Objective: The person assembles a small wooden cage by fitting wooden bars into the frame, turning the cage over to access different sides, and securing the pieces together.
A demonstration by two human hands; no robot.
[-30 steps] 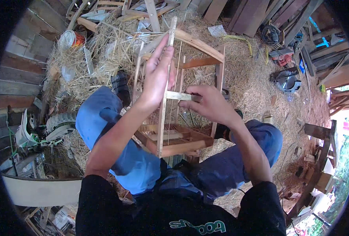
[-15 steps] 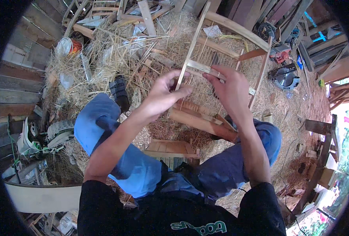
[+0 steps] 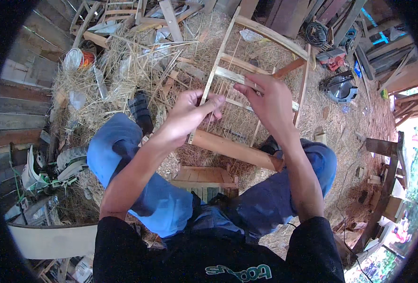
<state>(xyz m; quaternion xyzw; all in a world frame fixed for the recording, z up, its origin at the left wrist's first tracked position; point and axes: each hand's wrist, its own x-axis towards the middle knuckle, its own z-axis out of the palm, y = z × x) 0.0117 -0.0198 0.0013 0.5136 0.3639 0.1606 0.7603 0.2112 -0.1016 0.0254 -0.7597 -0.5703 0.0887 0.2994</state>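
Observation:
A light wooden frame (image 3: 272,34), with side rails, crossbars and a broad brown lower board (image 3: 235,150), stands tilted in front of my knees. My left hand (image 3: 186,115) is closed around its left rail, thumb on the near side and fingers partly hidden behind. My right hand (image 3: 274,101) is bent over the pale middle crossbar (image 3: 232,75), which runs between its thumb and forefinger. Thin upright strands, perhaps string or slim sticks, show inside the frame near my left thumb. Whether the right fingers also hold something small is hidden.
Straw and wood scraps cover the ground. A circular saw (image 3: 340,87) lies at right, near coiled black cable (image 3: 316,34). A white bucket (image 3: 74,60) stands far left. Between my legs is a small slatted wooden piece (image 3: 204,174). Planks lean at the back.
The frame has shifted left and its lower left end has swung toward me. My left hand has moved slightly left and nearer; my right hand has moved a little left along with it.

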